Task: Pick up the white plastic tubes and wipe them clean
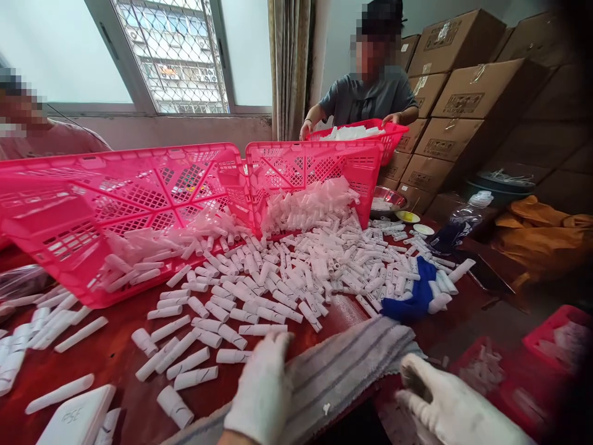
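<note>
My left hand (262, 389), in a white glove, lies flat with fingers stretched out on a grey striped towel (343, 364) at the table's near edge. My right hand (445, 402), also gloved, hangs just past the towel's right end with its fingers curled; whether anything is in them I cannot make out. Many white paper-wrapped tubes (287, 278) are spread over the red-brown table (111, 352) ahead of both hands. Two pink plastic baskets (139, 198) lie tipped on their sides, tubes spilling from them. A blue cloth (414, 293) lies among the tubes on the right.
A person across the table holds a third pink basket (370, 133) of white pieces. Another person sits at far left. Cardboard boxes (467, 99) are stacked at the back right. A metal bowl (386, 201), small dishes, a plastic bottle (458, 222) and an orange cloth (542, 228) are at right. A white flat box (76, 420) is near left.
</note>
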The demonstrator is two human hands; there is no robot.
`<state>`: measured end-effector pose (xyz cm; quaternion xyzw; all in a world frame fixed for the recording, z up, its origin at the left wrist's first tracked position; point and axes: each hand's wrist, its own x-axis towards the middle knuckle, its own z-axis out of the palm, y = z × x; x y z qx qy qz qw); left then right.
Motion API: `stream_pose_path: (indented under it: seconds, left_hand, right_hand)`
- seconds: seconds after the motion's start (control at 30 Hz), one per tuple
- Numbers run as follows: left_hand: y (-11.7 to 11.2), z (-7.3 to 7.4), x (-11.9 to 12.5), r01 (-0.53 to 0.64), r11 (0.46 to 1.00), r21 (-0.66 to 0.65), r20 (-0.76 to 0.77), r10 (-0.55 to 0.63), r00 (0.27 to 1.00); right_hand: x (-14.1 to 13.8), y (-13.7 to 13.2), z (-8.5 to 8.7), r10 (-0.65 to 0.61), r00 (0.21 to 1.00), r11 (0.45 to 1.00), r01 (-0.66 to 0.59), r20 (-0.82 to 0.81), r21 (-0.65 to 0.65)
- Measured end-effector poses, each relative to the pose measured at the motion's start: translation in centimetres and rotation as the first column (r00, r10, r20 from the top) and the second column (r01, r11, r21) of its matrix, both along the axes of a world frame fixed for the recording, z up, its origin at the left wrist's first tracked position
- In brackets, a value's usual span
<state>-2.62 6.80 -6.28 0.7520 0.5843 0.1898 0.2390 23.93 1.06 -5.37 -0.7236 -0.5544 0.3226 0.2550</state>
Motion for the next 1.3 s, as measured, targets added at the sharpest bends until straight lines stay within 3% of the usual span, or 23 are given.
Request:
stream_pose_path:
  seconds: [0.07, 0.13, 0.3, 0.43, 0.53, 0.63, 0.73, 0.77, 0.83, 0.9, 1.03, 1.13, 1.3]
  left_hand:
    - [2.0, 0.1, -0.7, 0.001, 0.999, 0.054, -0.226, 0.011, 0.974]
    - [3.4, 0.3, -0.7, 0.023, 0.998, 0.051, -0.312, -0.006, 0.950]
    - [4.5, 0.9, 1.8, 0.131, 0.985, 0.108, -0.344, -0.086, 0.935]
    - [5.8, 0.7, 4.1, 0.193, 0.971, 0.140, -0.306, -0.143, 0.941]
    - [6.9, 0.3, 4.7, 0.208, 0.968, 0.138, -0.234, -0.172, 0.957]
    - [6.6, 0.3, 4.1, 0.213, 0.964, 0.157, -0.121, -0.195, 0.973]
    - [4.8, 0.3, 3.1, 0.215, 0.957, 0.194, 0.046, -0.228, 0.973]
    - [4.0, 0.2, 2.8, 0.206, 0.958, 0.201, 0.110, -0.231, 0.967]
    - [2.7, -0.1, 2.8, 0.173, 0.964, 0.204, 0.219, -0.217, 0.951]
    - [1.6, -0.4, 3.0, 0.143, 0.972, 0.185, 0.323, -0.198, 0.925]
    - [0.3, -0.4, 3.1, 0.085, 0.996, -0.031, 0.530, -0.056, 0.846]
    - [-0.4, 0.2, 2.5, 0.054, 0.978, -0.203, 0.570, 0.073, 0.818]
    - [-1.3, 0.9, 1.5, 0.116, 0.964, -0.239, 0.564, 0.041, 0.825]
  right_hand:
    - [1.3, 0.5, -0.4, -0.047, 0.986, 0.999, 0.043, 0.160, 0.033]
    - [0.5, 2.7, -0.7, -0.042, 0.973, 0.993, 0.016, 0.225, 0.117]
    - [-5.8, 10.6, -1.3, 0.072, 0.953, 0.969, -0.137, 0.294, 0.205]
    - [-8.4, 13.1, -2.2, 0.145, 0.935, 0.961, -0.212, 0.325, 0.179]
    - [-8.1, 12.5, -2.8, 0.181, 0.934, 0.949, -0.248, 0.307, 0.196]
    - [-6.6, 11.0, -2.9, 0.150, 0.958, 0.944, -0.212, 0.247, 0.251]
    - [-5.6, 9.3, -2.2, 0.108, 0.994, 0.941, -0.096, -0.018, 0.326]
    - [-5.6, 8.8, -1.8, 0.106, 0.977, 0.942, -0.039, -0.183, 0.335]
    - [-6.0, 7.9, -0.7, 0.102, 0.855, 0.948, 0.071, -0.509, 0.310]
    - [-6.8, 7.3, 0.5, 0.117, 0.749, 0.950, 0.107, -0.652, 0.294]
    - [-7.7, 6.9, 1.8, 0.119, 0.798, 0.936, 0.108, -0.591, 0.335]
    - [-7.3, 6.9, 1.8, 0.066, 0.824, 0.940, 0.138, -0.562, 0.313]
    - [-6.7, 6.8, 2.5, 0.093, 0.870, 0.962, 0.046, -0.484, 0.268]
